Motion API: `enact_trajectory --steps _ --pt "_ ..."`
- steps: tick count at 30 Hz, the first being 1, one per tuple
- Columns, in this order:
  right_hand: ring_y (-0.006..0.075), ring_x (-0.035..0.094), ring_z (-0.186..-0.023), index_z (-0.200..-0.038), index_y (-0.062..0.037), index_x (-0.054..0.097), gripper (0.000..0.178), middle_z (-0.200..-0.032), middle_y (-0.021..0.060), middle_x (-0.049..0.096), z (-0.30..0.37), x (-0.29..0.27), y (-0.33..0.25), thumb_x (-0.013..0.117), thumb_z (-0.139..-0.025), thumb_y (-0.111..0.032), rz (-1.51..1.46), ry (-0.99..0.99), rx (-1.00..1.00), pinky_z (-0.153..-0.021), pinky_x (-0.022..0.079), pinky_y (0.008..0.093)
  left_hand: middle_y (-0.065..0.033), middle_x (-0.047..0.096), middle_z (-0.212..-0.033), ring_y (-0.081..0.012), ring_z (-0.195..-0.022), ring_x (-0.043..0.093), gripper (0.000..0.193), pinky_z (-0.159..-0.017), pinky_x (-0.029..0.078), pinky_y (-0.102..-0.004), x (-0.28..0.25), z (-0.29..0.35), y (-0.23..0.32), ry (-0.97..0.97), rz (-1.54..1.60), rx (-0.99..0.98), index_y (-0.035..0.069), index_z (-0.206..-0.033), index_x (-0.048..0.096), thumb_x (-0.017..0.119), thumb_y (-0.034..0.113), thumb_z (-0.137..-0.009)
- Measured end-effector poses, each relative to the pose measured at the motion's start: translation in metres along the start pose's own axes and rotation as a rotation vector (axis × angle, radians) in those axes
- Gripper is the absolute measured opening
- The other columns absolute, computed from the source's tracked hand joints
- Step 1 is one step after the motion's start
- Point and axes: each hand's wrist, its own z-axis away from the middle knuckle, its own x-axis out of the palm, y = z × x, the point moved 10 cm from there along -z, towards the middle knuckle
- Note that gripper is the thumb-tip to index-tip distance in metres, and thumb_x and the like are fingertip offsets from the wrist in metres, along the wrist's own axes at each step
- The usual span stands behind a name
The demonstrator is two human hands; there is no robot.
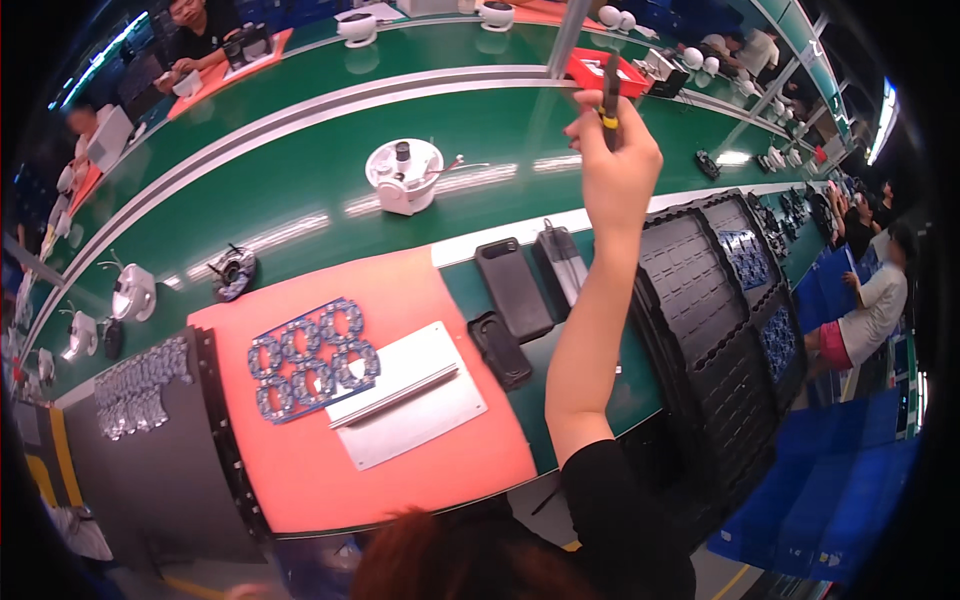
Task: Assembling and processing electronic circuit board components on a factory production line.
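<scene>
My right hand (618, 150) is raised at the far side of the bench, its fingers closed around a slim dark hand tool (611, 88) with a yellow part; its exact kind is unclear. Just behind it is a red tray (625, 75). My left hand is not recognisable; only a blurred skin-coloured patch shows at the lower edge. On the pink mat (400, 500) lies a blue panel of ring-shaped circuit boards (310, 355). Partly beside and under it is a silver metal plate (420, 425) with a raised bar (395, 398).
A white round device (405, 175) stands on the green bench. Black cases (514, 288) lie right of the mat, then black trays (690, 270) with more circuit boards. Silvery bagged parts (145, 385) rest on a black sheet (150, 480) at left. Other people work across and to the right.
</scene>
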Motion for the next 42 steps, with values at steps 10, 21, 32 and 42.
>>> enact_trajectory --steps 10,21,32,42 --pt "0.0399 0.067 -0.081 -0.097 -0.0091 0.068 0.019 -0.087 0.0151 0.070 -0.035 0.058 0.108 0.067 -0.082 -0.020 0.579 -0.144 -0.168 -0.071 0.053 0.0489 -0.0028 0.065 -0.093 -0.0088 -0.087 0.056 0.014 -0.080 0.046 -0.0240 0.161 -0.389 0.249 -0.167 0.311 0.711 0.001 -0.101 0.066 0.063 0.014 -0.096" --pt "0.0358 0.069 -0.080 -0.096 -0.0099 0.066 0.018 -0.083 0.0130 0.069 -0.028 0.102 0.201 0.070 -0.083 -0.022 0.943 -0.608 -0.169 -0.068 0.056 0.0483 -0.0145 0.072 -0.104 -0.0321 -0.103 0.066 0.029 -0.090 0.051 -0.0426 0.430 -0.552 0.217 -0.120 -0.490 0.538 0.012 -0.102 0.078 0.072 0.035 -0.085" --pt "0.0343 0.067 -0.091 -0.104 -0.0079 0.068 0.029 -0.092 0.0139 0.070 -0.006 0.147 0.222 0.070 -0.077 -0.018 0.912 -0.928 -0.302 -0.080 0.054 0.0475 -0.0084 0.074 -0.081 -0.0283 -0.091 0.068 0.009 -0.088 0.043 -0.0441 0.459 -0.567 0.234 -0.315 -0.201 0.525 0.015 -0.078 0.080 0.073 0.018 -0.074" --pt "0.0292 0.068 -0.081 -0.084 -0.0100 0.068 0.022 -0.079 0.0105 0.068 0.001 0.151 0.208 0.078 -0.069 -0.022 0.968 -0.818 -0.547 -0.073 0.054 0.0431 -0.0079 0.072 -0.087 -0.0279 -0.096 0.064 0.010 -0.100 0.038 -0.0440 0.452 -0.536 0.254 -0.201 -0.229 0.727 0.013 -0.083 0.077 0.073 0.023 -0.083"
